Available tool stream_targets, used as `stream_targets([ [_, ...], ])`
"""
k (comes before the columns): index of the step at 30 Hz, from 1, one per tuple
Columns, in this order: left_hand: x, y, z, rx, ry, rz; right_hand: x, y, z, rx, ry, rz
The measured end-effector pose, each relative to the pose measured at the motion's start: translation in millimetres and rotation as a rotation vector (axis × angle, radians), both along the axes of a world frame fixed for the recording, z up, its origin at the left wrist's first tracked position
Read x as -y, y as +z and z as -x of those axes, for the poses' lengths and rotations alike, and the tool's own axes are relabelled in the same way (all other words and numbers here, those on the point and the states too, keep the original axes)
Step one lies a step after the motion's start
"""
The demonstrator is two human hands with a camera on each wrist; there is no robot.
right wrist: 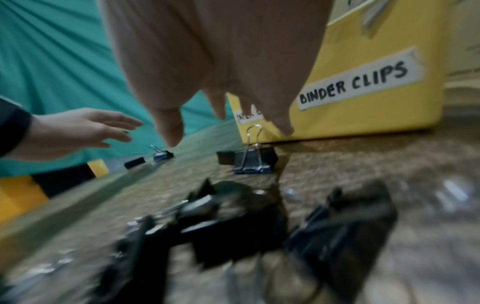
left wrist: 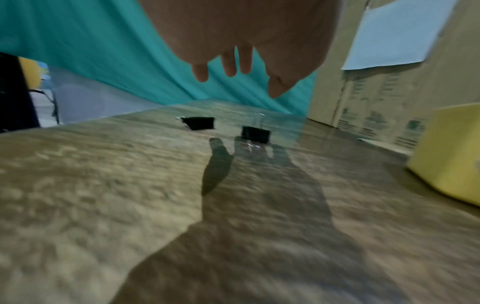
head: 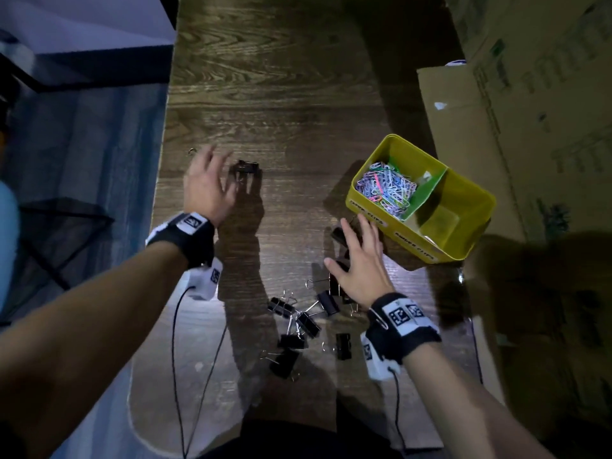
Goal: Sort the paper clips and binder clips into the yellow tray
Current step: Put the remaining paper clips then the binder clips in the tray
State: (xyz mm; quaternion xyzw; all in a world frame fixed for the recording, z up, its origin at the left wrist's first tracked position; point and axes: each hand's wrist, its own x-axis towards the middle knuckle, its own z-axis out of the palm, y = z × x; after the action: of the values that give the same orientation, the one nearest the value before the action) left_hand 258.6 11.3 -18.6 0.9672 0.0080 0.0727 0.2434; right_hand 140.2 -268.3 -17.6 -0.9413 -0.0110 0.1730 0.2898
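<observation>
A yellow tray (head: 463, 253) stands at the table's right, split by a green divider. Its far compartment holds a heap of coloured paper clips (head: 387, 188); the near one, labelled BINDER CLIPS (right wrist: 353, 84), looks bare. Several black binder clips (head: 298, 326) lie scattered near the front edge. My right hand (head: 359, 263) hovers open, fingers spread, over the clips next to the tray (right wrist: 363, 115). My left hand (head: 207, 183) is open above the table's left side, just short of two black binder clips (head: 246, 167), seen also as binder clips (left wrist: 255, 134) in the left wrist view. Neither hand holds anything.
Large cardboard boxes (head: 530, 111) stand along the right side, close behind the tray. The wooden table's left edge (head: 162, 160) drops off beside my left hand. A small metal clip (head: 191, 150) lies near that edge. Cables hang from both wrist cameras.
</observation>
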Motion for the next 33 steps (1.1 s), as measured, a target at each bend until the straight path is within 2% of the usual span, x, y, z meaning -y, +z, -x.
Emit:
stream_targets([
  [2,-16,0,-15,-0.092,0.042,-0.098,2,-5,-7,-0.056,0.082,0.078],
  [4,-24,-6,-27,-0.295,0.008,-0.215,3,-12,-9,-0.114,0.135,0.155],
  [6,-26,-13,-37,-0.471,-0.088,-0.287,2,-16,-8,-0.137,0.151,0.185],
  [8,-21,-18,-41,-0.552,-0.206,-0.321,1,-19,-7,-0.12,0.153,0.194],
  [11,-7,-25,-29,-0.517,-0.326,-0.352,0,-19,-4,-0.093,0.151,0.185],
  [15,16,-25,13,-0.434,-0.49,-0.344,1,-18,-1,-0.093,0.151,0.182],
  [19,33,-18,65,-0.461,-0.612,-0.332,1,-14,11,-0.071,0.204,0.221],
  [24,33,-12,124,-0.454,-0.676,-0.325,6,-12,35,-0.144,0.247,0.212],
  [26,29,-6,142,-0.435,-0.651,-0.313,6,-9,46,-0.134,0.27,0.224],
  [28,31,-1,159,-0.473,-0.621,-0.295,1,-6,58,-0.129,0.341,0.256],
  [31,43,-2,185,-0.547,-0.676,-0.288,-7,-4,76,-0.163,0.453,0.343],
  [33,51,-6,201,-0.59,-0.715,-0.311,-7,-4,82,-0.172,0.439,0.353],
])
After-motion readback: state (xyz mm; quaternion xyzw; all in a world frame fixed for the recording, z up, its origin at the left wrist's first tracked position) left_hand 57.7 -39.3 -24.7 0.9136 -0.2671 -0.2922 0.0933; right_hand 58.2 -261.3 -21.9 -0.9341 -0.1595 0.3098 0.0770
